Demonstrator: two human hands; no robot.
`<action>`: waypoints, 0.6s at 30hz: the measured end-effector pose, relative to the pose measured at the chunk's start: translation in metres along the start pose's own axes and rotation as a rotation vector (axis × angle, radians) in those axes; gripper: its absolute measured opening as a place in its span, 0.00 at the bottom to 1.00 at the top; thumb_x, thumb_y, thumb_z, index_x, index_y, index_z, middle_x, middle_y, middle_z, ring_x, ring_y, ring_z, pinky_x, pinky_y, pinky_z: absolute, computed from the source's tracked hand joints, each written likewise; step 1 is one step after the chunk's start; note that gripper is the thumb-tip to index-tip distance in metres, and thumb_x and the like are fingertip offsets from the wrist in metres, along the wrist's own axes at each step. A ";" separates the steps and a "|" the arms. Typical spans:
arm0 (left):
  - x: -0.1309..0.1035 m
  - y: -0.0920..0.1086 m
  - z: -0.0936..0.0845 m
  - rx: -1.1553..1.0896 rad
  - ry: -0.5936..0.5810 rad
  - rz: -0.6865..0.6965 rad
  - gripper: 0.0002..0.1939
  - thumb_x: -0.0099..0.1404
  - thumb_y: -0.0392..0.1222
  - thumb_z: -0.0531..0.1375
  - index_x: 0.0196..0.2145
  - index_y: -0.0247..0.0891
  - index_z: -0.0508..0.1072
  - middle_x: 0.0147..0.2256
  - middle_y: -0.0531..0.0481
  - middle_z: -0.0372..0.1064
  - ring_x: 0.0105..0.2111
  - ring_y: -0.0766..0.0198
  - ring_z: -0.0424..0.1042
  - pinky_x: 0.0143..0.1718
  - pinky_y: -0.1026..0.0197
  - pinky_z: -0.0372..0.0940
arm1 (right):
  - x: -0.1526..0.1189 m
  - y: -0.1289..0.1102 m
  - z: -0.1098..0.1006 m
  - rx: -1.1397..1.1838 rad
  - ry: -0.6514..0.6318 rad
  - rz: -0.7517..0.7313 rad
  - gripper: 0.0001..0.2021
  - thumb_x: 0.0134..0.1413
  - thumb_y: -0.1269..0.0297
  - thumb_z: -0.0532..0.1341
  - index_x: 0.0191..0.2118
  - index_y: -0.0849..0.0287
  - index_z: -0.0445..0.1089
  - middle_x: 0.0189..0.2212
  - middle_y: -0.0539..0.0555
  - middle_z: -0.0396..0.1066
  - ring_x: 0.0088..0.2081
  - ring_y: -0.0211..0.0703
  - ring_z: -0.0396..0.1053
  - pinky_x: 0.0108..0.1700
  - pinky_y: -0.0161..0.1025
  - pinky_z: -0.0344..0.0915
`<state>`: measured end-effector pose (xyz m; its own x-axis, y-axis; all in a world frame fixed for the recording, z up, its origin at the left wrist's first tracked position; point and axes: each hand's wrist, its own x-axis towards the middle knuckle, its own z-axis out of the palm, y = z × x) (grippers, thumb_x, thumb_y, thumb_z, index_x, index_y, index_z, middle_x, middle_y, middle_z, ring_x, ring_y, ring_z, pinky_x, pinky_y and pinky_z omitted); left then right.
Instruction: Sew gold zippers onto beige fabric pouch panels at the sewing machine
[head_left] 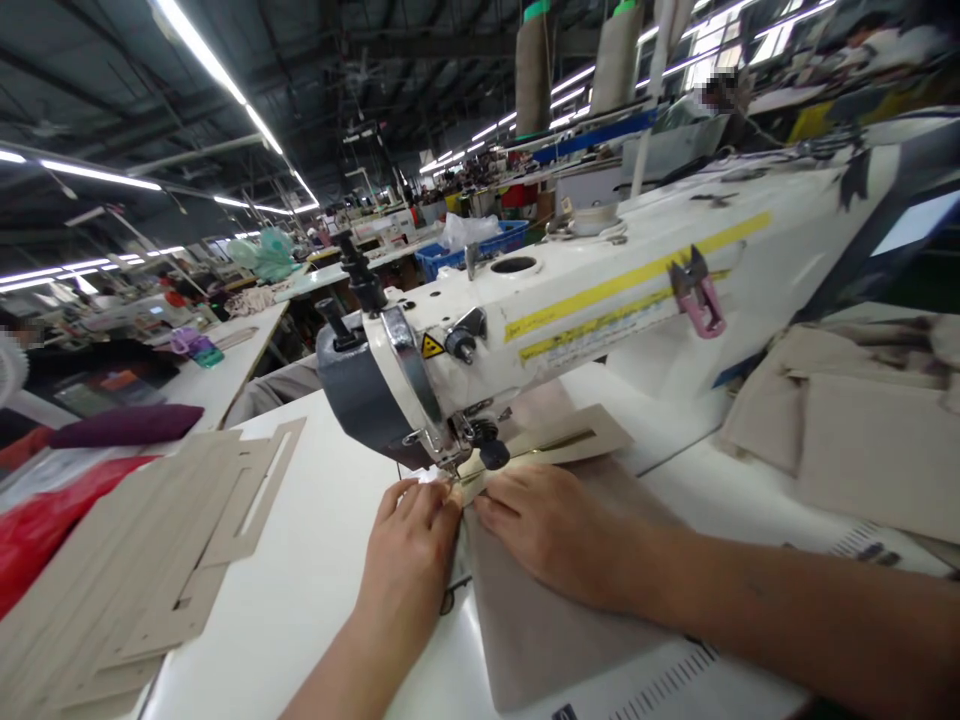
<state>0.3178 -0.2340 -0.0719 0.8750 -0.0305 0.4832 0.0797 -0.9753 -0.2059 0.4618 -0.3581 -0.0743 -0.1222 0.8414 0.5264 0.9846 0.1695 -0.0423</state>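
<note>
A white sewing machine point(480, 350) stands over the work, its needle and presser foot just above my fingertips. Under the foot runs a stiff beige strip with a slot point(600, 430), showing a thin gold-coloured line along it. A taupe fabric panel point(525, 640) lies beneath and hangs toward me. My left hand point(411, 545) is left of the needle, its bent fingers pressed together at the edge of the work. My right hand point(551, 530) rests on the panel with curled fingers, gripping it beside the strip. What lies under both sets of fingertips is partly hidden.
Stacked beige slotted panels point(172, 540) lie left, beside red plastic point(60, 520) and a dark purple bundle point(127, 425). Taupe fabric pieces point(877, 430) are piled right. Pink-handled snips point(697, 292) hang on the machine arm. Thread cones point(534, 75) stand behind; people sit farther back.
</note>
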 end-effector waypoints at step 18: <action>0.003 0.000 0.007 -0.097 0.050 -0.122 0.08 0.67 0.34 0.52 0.33 0.35 0.70 0.32 0.48 0.70 0.32 0.61 0.68 0.38 0.55 0.63 | 0.015 0.016 0.012 0.048 -0.176 0.052 0.10 0.59 0.79 0.51 0.42 0.68 0.68 0.39 0.58 0.71 0.40 0.44 0.68 0.41 0.38 0.65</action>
<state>0.3234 -0.2329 -0.0763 0.8365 0.0811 0.5419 0.1356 -0.9889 -0.0613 0.4737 -0.3362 -0.0773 -0.0958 0.9258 0.3656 0.9835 0.1446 -0.1086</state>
